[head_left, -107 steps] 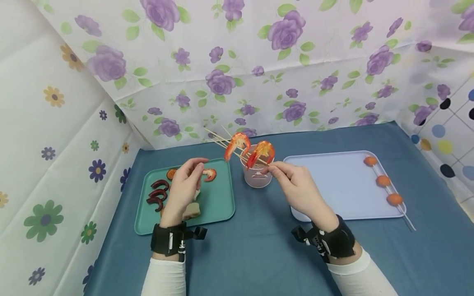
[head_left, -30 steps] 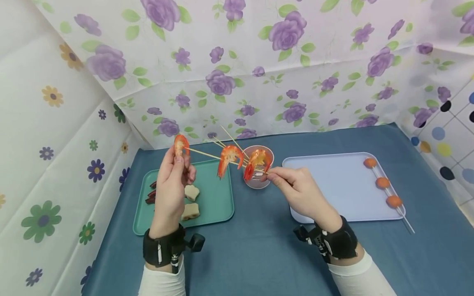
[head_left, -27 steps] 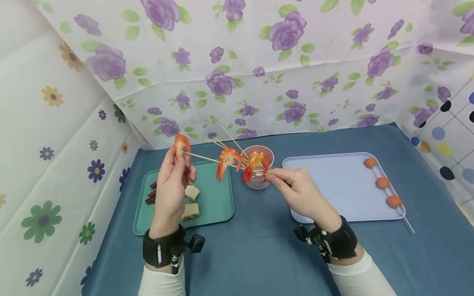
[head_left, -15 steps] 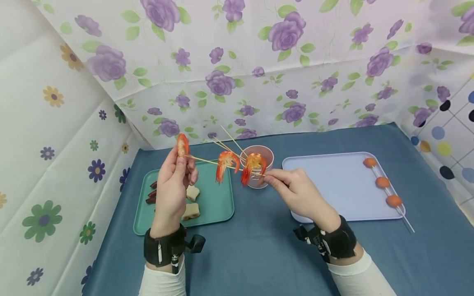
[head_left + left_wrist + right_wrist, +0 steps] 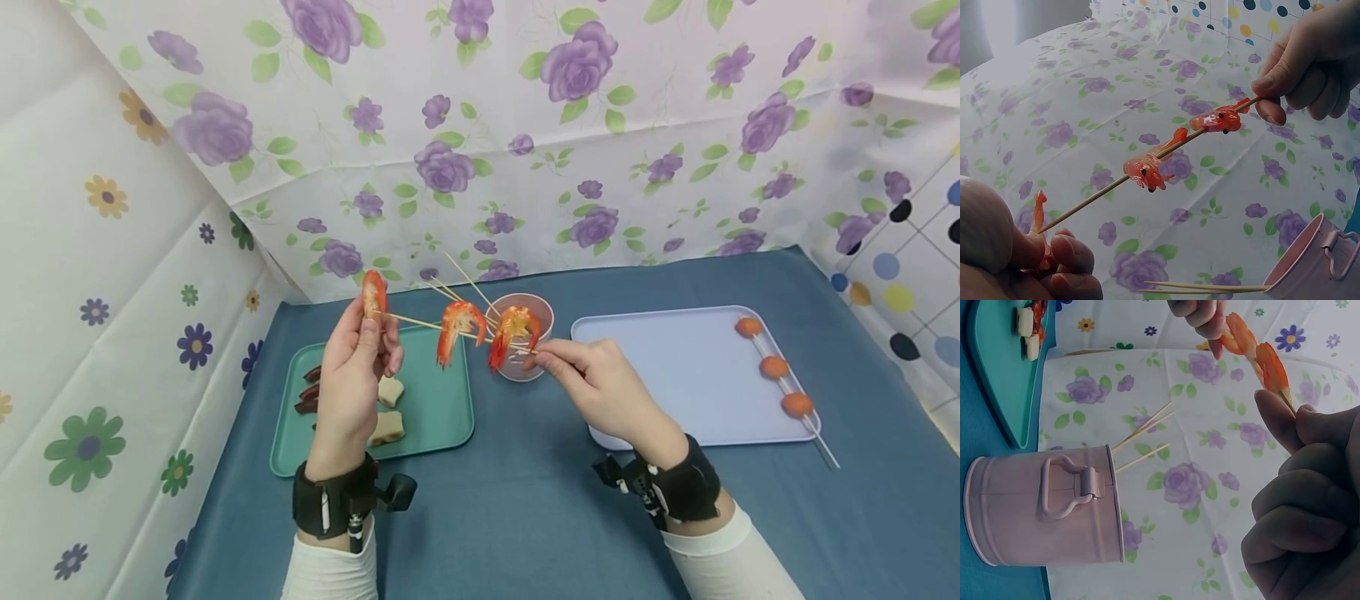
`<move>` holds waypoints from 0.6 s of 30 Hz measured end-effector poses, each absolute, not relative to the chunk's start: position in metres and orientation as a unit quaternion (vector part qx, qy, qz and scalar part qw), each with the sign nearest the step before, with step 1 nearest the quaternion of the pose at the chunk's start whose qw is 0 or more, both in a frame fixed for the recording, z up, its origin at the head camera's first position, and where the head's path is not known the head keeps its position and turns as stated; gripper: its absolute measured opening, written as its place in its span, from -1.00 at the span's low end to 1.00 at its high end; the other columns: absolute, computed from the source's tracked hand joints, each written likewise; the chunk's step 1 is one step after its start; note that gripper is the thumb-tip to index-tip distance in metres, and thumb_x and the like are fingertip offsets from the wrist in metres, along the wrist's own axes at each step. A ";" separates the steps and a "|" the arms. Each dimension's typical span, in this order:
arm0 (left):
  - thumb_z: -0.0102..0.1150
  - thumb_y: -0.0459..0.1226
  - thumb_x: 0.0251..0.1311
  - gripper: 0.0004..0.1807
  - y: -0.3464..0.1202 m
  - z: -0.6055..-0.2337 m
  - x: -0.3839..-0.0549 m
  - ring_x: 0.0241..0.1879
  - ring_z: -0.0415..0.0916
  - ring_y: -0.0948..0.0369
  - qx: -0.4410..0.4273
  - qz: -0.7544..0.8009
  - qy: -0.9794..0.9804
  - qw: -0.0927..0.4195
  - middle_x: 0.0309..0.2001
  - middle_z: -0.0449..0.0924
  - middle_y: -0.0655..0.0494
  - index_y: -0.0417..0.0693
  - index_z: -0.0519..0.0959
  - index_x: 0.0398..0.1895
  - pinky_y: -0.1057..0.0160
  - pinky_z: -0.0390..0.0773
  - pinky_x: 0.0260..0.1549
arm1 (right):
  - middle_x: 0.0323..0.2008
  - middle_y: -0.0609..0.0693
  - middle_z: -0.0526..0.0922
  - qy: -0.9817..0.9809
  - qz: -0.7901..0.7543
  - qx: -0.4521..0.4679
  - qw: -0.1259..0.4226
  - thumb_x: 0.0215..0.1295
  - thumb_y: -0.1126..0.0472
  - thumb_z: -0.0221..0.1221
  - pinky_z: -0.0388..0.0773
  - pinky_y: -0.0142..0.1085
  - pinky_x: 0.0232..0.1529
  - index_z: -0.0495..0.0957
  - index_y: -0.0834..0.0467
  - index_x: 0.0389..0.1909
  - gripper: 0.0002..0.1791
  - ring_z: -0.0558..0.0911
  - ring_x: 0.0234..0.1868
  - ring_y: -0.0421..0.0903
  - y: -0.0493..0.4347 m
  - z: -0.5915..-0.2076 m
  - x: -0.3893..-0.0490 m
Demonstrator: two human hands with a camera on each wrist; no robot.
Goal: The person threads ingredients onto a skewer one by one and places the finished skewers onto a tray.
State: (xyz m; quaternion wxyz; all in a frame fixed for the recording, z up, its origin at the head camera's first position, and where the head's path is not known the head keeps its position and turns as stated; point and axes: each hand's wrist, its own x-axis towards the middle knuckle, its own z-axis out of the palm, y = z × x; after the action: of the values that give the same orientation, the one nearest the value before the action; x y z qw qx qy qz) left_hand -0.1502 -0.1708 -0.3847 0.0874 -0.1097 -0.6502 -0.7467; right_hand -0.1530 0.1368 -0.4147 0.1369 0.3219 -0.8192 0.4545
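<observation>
Left of centre, the left hand (image 5: 351,360) is pinching 1 shrimp (image 5: 373,293), seemingly bracing it against the skewer (image 5: 411,320). Right of centre, the right hand (image 5: 596,379) is pinching the skewer's end behind 2 threaded shrimp (image 5: 514,326).

1. Shrimp (image 5: 452,321): orange-red, with whitish patches.
2. Skewer (image 5: 1091,200): pale tan.
3. Bucket (image 5: 1016,512): plain pink.
4. Left tray (image 5: 442,417): teal green.
5. Right tray (image 5: 690,383): pale lavender.
6. Tablecloth (image 5: 510,517): plain dark blue.
7. Backdrop sheet (image 5: 525,187): white, printed with purple roses and green leaves.
</observation>
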 end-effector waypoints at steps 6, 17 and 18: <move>-0.26 -0.15 0.75 -0.50 -0.170 -0.384 -0.150 -0.47 0.30 0.19 -0.103 -0.745 -0.653 0.087 -0.17 0.39 0.00 -0.16 0.24 0.58 0.34 0.36 -0.44 | -0.46 -0.26 0.71 -0.823 0.455 0.314 0.133 0.57 0.31 0.24 0.24 -0.31 -0.56 0.82 0.14 -0.06 -0.82 0.23 -0.67 -0.33 0.137 -0.414 -0.153; -0.26 -0.15 0.75 -0.50 -0.171 -0.385 -0.149 -0.48 0.33 0.19 -0.099 -0.741 -0.658 0.085 -0.14 0.41 -0.01 -0.18 0.24 0.57 0.31 0.36 -0.45 | -0.30 -0.18 0.81 -0.826 0.455 0.308 0.129 0.59 0.30 0.22 0.35 -0.29 -0.50 0.82 0.11 -0.08 -0.81 0.31 -0.62 -0.30 0.138 -0.414 -0.152; -0.26 -0.15 0.75 -0.51 -0.171 -0.385 -0.149 -0.48 0.33 0.19 -0.101 -0.742 -0.658 0.084 -0.15 0.41 -0.01 -0.18 0.25 0.56 0.32 0.37 -0.45 | -0.29 -0.18 0.81 -0.826 0.455 0.308 0.128 0.59 0.30 0.22 0.36 -0.29 -0.50 0.82 0.11 -0.08 -0.81 0.32 -0.61 -0.30 0.139 -0.414 -0.152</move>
State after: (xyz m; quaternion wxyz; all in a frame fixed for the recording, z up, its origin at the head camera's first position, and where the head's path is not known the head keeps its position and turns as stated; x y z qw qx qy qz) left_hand -0.1486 -0.1709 -0.3845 0.0840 -0.1007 -0.6578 -0.7417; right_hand -0.1522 0.1387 -0.4142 0.1280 0.3082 -0.8257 0.4548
